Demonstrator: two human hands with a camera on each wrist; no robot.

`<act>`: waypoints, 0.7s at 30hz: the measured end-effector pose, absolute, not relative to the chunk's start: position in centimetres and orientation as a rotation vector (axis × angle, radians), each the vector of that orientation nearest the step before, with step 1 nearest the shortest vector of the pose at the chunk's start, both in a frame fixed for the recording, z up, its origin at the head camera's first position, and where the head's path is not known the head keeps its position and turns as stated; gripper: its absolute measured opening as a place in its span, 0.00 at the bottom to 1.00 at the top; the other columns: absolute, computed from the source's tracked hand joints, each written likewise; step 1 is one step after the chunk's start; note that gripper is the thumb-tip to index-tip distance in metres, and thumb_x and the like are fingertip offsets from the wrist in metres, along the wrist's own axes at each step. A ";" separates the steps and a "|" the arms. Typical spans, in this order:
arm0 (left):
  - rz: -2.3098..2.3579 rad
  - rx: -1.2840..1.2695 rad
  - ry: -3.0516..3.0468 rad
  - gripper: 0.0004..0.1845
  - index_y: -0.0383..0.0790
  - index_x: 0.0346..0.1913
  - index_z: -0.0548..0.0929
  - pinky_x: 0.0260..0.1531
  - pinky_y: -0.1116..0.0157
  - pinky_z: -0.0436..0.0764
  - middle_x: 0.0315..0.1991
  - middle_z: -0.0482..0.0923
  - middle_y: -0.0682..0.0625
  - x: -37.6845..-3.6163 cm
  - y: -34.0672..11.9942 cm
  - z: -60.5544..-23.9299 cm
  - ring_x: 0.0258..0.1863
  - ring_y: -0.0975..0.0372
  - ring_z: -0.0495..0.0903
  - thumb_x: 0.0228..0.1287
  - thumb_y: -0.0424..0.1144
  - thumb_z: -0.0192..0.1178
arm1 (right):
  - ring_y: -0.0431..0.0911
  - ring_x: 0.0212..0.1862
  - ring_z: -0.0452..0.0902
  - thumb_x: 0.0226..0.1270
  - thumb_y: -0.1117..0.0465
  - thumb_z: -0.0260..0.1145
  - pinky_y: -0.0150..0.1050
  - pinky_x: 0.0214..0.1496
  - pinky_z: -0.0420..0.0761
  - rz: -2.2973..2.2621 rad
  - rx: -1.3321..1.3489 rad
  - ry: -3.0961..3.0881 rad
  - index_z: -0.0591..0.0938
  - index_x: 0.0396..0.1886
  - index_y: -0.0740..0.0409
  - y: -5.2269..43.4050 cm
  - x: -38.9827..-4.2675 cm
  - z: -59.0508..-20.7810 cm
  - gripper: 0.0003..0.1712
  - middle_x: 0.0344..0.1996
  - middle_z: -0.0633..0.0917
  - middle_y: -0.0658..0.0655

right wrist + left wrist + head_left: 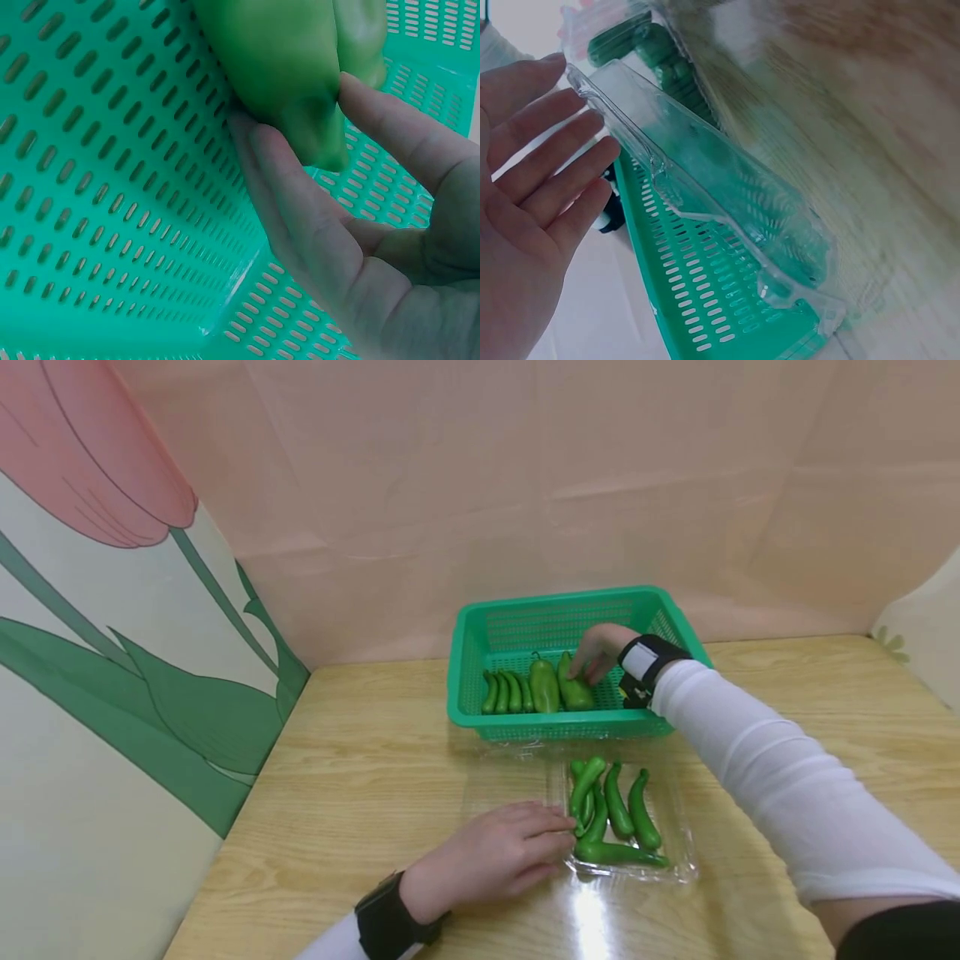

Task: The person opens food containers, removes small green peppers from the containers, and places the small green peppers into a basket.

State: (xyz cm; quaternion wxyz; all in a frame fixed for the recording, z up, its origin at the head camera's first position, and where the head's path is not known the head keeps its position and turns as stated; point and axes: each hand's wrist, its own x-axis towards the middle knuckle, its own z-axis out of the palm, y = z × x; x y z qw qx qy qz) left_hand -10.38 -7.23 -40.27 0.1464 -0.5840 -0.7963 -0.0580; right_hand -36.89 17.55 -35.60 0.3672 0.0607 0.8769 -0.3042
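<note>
Inside the green plastic basket [468,710], my right hand [597,652] pinches a broad green pepper [574,687] between thumb and fingers. The right wrist view shows this grip near the pepper's tapered end. Another broad pepper [544,685] lies just left of it, followed by a row of several slim green peppers [508,692]. In front of the basket sits a clear plastic clamshell box [686,864] holding several long green peppers [617,802]. My left hand [504,850] has its fingers extended at the box's left side. In the left wrist view the fingertips are beside a clear plastic edge [641,150].
The wooden table [360,760] carries the basket and box. A pink-beige sheet [420,510] hangs behind the basket. To the left stands a panel with a large tulip print [112,468]. Transparent plastic, faintly visible, extends left of the filled box half.
</note>
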 end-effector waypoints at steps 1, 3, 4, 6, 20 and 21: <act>-0.177 -1.683 -2.296 0.20 0.45 0.58 0.78 0.69 0.64 0.65 0.61 0.75 0.51 -10.4 -7.2 -40.3 0.63 0.62 0.71 0.65 0.48 0.58 | 0.56 0.54 0.79 0.62 0.58 0.67 0.41 0.54 0.82 -0.773 0.153 2.253 0.62 0.65 0.74 17.6 -36.9 -35.6 0.39 0.59 0.73 0.74; -0.183 -1.686 -2.293 0.20 0.46 0.58 0.77 0.70 0.65 0.64 0.61 0.75 0.51 -10.4 -7.2 -40.3 0.63 0.62 0.71 0.65 0.47 0.58 | 0.56 0.54 0.79 0.62 0.59 0.67 0.42 0.55 0.82 -0.779 0.160 2.244 0.62 0.65 0.74 17.5 -37.0 -35.6 0.38 0.59 0.73 0.73; -0.201 -1.686 -2.294 0.20 0.45 0.58 0.77 0.70 0.65 0.64 0.61 0.75 0.51 -10.5 -7.2 -40.3 0.63 0.62 0.71 0.65 0.47 0.58 | 0.56 0.54 0.79 0.62 0.59 0.67 0.42 0.55 0.82 -0.779 0.164 2.244 0.63 0.65 0.73 17.6 -37.0 -35.6 0.38 0.59 0.73 0.73; -0.234 -1.688 -2.291 0.20 0.46 0.58 0.77 0.70 0.64 0.63 0.61 0.75 0.50 -10.5 -7.2 -40.4 0.63 0.62 0.71 0.64 0.46 0.59 | 0.55 0.52 0.80 0.62 0.59 0.67 0.42 0.56 0.81 -0.771 0.167 2.252 0.65 0.63 0.73 17.5 -37.0 -35.6 0.36 0.57 0.74 0.73; -0.236 -1.688 -2.268 0.17 0.47 0.55 0.79 0.69 0.64 0.64 0.59 0.76 0.51 -10.7 -6.7 -40.7 0.64 0.60 0.71 0.65 0.46 0.58 | 0.57 0.52 0.80 0.62 0.61 0.66 0.44 0.57 0.81 -0.826 0.124 2.232 0.66 0.62 0.73 17.8 -37.3 -35.7 0.33 0.57 0.74 0.75; -0.224 -1.687 -2.266 0.18 0.47 0.55 0.79 0.70 0.64 0.64 0.59 0.77 0.51 -10.7 -6.7 -40.7 0.64 0.60 0.71 0.65 0.47 0.58 | 0.57 0.51 0.80 0.62 0.61 0.66 0.45 0.57 0.81 -0.826 0.118 2.231 0.66 0.62 0.74 17.8 -37.4 -35.6 0.33 0.57 0.74 0.75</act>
